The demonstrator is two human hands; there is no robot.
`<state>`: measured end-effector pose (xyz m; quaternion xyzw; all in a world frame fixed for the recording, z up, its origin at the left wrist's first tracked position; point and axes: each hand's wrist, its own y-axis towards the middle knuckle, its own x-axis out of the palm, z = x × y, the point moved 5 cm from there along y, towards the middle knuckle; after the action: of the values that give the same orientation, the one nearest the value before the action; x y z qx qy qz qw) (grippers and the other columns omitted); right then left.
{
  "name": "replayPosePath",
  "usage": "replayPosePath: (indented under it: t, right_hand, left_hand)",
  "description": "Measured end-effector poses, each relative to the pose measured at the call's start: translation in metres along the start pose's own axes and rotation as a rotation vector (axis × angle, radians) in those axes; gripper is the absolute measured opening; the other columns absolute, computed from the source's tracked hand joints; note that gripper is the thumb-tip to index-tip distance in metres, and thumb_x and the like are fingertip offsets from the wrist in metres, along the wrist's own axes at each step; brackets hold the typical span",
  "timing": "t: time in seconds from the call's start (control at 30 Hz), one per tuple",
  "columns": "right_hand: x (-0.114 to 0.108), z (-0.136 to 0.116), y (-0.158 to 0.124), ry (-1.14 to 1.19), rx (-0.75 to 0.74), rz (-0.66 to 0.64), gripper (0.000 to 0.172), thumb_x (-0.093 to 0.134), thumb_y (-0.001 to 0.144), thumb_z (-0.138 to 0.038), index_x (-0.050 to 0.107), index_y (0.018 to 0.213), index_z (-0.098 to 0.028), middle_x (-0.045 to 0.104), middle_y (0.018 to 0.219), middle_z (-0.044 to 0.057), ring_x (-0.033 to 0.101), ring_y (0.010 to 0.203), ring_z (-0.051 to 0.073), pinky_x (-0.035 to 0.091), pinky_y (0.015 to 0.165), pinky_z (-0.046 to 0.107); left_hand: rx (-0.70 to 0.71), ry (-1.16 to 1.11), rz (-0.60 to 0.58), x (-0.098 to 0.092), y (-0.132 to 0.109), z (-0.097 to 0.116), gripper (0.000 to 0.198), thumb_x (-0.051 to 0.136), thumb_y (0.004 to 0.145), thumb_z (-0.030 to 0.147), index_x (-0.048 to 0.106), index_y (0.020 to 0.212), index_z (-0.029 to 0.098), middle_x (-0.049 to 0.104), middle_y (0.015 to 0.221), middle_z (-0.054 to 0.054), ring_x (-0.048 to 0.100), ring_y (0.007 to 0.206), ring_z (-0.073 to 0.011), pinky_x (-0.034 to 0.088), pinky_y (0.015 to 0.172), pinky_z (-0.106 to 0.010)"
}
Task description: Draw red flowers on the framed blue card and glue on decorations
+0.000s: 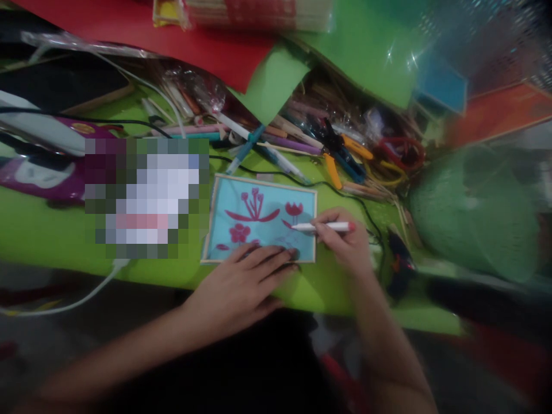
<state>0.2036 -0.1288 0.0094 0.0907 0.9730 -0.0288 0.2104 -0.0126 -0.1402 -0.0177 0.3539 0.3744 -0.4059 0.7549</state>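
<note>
A blue panel [269,198] in a thin pale frame lies on the green table, with dark red flowers drawn on it. My left hand [244,276] rests flat over its lower edge, fingers stretched out, covering part of the lower drawing. In my right hand [342,241] is a white marker [325,227] with a red end, pinched between thumb and fingers. Its tip is at a red leaf beside the small tulip-like flower at the right. Faint unfilled lines show on the panel below the tip.
Behind the panel lie several pens, sticks and scissors with orange handles [332,171]. A pixelated, phone-like object [159,195] with a white cable is at left, near a purple power strip [64,178]. A green rounded object [474,218] stands at right. Red paper [207,46] lies at the back.
</note>
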Motion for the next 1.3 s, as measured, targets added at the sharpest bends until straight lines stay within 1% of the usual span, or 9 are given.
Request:
replayPosePath:
  t: [0.13,0.33,0.5,0.83,1.0,1.2,1.3]
  right_hand:
    - [-0.0014,-0.0003,-0.0009,-0.005,-0.007,0.0,0.006,0.068,0.091,-0.025,0.072,0.088,-0.021,0.065,0.07,-0.004,0.056,0.062,0.012,0.041,0.058,0.025]
    - [-0.0026,0.0014,-0.0019,-0.016,0.009,0.004,0.007,0.068,0.091,-0.026,0.072,0.089,-0.021,0.065,0.07,-0.003,0.056,0.062,0.012,0.042,0.058,0.026]
    - [-0.0019,0.0,-0.001,-0.013,0.02,0.018,0.008,0.068,0.09,-0.027,0.072,0.086,-0.02,0.064,0.069,-0.003,0.056,0.061,0.013,0.042,0.058,0.026]
    - [-0.0009,0.0025,-0.0009,-0.032,0.026,0.016,0.014,0.069,0.092,-0.035,0.073,0.09,-0.022,0.066,0.07,-0.001,0.057,0.061,0.014,0.045,0.058,0.027]
    - [0.0017,0.0014,-0.0006,-0.018,0.027,0.006,0.015,0.071,0.091,-0.037,0.073,0.09,-0.022,0.067,0.07,-0.002,0.056,0.06,0.013,0.044,0.058,0.026]
    - [0.004,-0.0004,-0.0002,0.003,0.023,-0.003,0.015,0.072,0.092,-0.037,0.074,0.092,-0.022,0.067,0.071,-0.002,0.057,0.061,0.013,0.045,0.06,0.026]
    - [0.0045,-0.0006,0.0006,-0.004,0.039,-0.006,0.017,0.072,0.091,-0.039,0.074,0.092,-0.022,0.067,0.07,-0.001,0.057,0.061,0.014,0.046,0.059,0.027]
  left_hand:
    - [0.001,-0.001,0.002,-0.0008,0.0008,0.0003,0.054,0.065,0.099,0.05,0.058,0.147,0.026,0.058,0.157,0.0,0.053,0.139,-0.025,0.031,0.12,-0.043]
    - [0.002,0.002,-0.005,-0.0013,0.0005,0.0004,0.057,0.066,0.099,0.051,0.056,0.149,0.026,0.057,0.158,0.002,0.052,0.139,-0.0241,0.029,0.121,-0.043]
    - [0.001,0.0,0.001,-0.0016,0.0007,0.0005,0.054,0.066,0.099,0.05,0.058,0.147,0.026,0.059,0.157,0.0,0.053,0.139,-0.0248,0.032,0.12,-0.043]
    - [-0.015,-0.007,-0.026,-0.0015,0.0009,0.0009,0.055,0.065,0.099,0.049,0.057,0.149,0.027,0.059,0.156,-0.003,0.054,0.139,-0.0255,0.033,0.121,-0.044]
    - [-0.011,-0.007,-0.021,-0.0023,0.0011,0.0009,0.053,0.065,0.1,0.05,0.059,0.147,0.026,0.059,0.156,-0.002,0.054,0.139,-0.0253,0.032,0.121,-0.043]
    - [-0.011,-0.004,-0.017,-0.0017,0.0005,0.0008,0.055,0.066,0.099,0.05,0.058,0.148,0.026,0.058,0.157,0.0,0.053,0.139,-0.0246,0.029,0.122,-0.043]
    - [-0.016,-0.003,-0.018,-0.0017,0.0005,0.0005,0.054,0.066,0.098,0.049,0.059,0.146,0.026,0.06,0.156,-0.001,0.054,0.138,-0.0252,0.031,0.121,-0.043]
